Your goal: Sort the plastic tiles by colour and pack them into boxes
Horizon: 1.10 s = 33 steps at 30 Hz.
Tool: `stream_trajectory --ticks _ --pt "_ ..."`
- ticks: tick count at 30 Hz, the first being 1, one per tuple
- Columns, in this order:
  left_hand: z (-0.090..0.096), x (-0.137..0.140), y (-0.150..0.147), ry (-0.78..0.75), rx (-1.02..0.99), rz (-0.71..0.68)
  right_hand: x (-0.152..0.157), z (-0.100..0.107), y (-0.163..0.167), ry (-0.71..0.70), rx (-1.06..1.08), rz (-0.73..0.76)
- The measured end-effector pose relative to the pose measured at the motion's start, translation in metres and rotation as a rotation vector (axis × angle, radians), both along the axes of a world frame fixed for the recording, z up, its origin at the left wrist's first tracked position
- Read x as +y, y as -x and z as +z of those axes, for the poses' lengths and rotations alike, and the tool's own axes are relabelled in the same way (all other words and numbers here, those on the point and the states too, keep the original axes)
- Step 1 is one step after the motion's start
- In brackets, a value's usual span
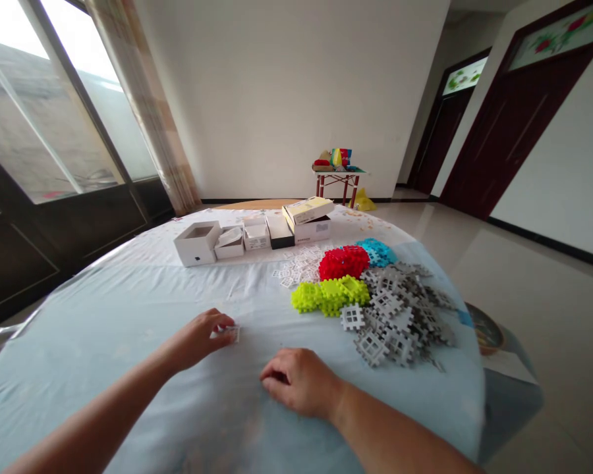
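My left hand point(210, 334) rests low over the cloth, fingers and thumb closed on a small white lattice tile point(234, 334) whose outer edge shows past the fingertips. To its right, my right hand point(296, 380) lies on the cloth with its fingers curled in, and nothing shows in the hollow by the thumb. Beyond that hand sit a pile of lime-green interlocking tiles point(326, 296), a red pile point(344, 262) and a blue pile point(377, 251). A large heap of grey window-shaped tiles point(395, 316) spreads to the right. White lattice tiles point(299, 266) lie scattered behind the green ones.
Along the far side of the round, cloth-covered table point(103, 322) stand an open white box point(197, 243), smaller open boxes point(230, 242), a black-fronted box point(280, 232) and a cream box lid point(308, 210) on another box. A stool point(489, 329) stands beyond the right edge.
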<state>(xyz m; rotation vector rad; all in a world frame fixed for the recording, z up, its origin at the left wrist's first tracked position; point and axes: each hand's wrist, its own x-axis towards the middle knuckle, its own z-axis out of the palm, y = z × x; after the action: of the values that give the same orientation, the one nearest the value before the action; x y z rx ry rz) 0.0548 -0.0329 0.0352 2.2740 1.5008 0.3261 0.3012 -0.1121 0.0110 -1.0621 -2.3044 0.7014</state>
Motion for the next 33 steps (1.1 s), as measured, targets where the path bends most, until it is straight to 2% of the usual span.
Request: stream_trajectory --ticks 4,7,9,14,19,23,27,33 --pt "0.0 0.005 0.0 0.007 0.0 0.005 0.0 0.0 0.0 0.008 0.005 -0.003" --pt "-0.002 0.015 -0.003 -0.026 -0.066 0.077 0.001 -0.002 0.0 0.013 0.015 0.001" --pt "-0.002 0.024 -0.011 -0.016 -0.178 0.153 0.001 -0.003 0.0 0.019 0.022 0.001" --pt "0.005 0.051 -0.059 0.158 -0.569 0.32 0.002 -0.004 0.0 0.051 0.032 -0.005" --pt "0.016 0.081 -0.119 0.22 -0.714 0.306 0.003 -0.002 0.0 0.074 -0.008 -0.016" --pt "0.025 0.099 -0.149 0.249 -0.831 0.3 0.004 -0.001 0.0 0.097 -0.048 -0.029" --pt "0.026 0.097 -0.146 0.188 -0.881 0.328 0.004 -0.002 0.0 0.091 -0.009 -0.019" --pt "0.011 0.064 -0.093 0.057 -0.85 0.362 0.004 -0.005 0.002 0.074 0.031 -0.001"
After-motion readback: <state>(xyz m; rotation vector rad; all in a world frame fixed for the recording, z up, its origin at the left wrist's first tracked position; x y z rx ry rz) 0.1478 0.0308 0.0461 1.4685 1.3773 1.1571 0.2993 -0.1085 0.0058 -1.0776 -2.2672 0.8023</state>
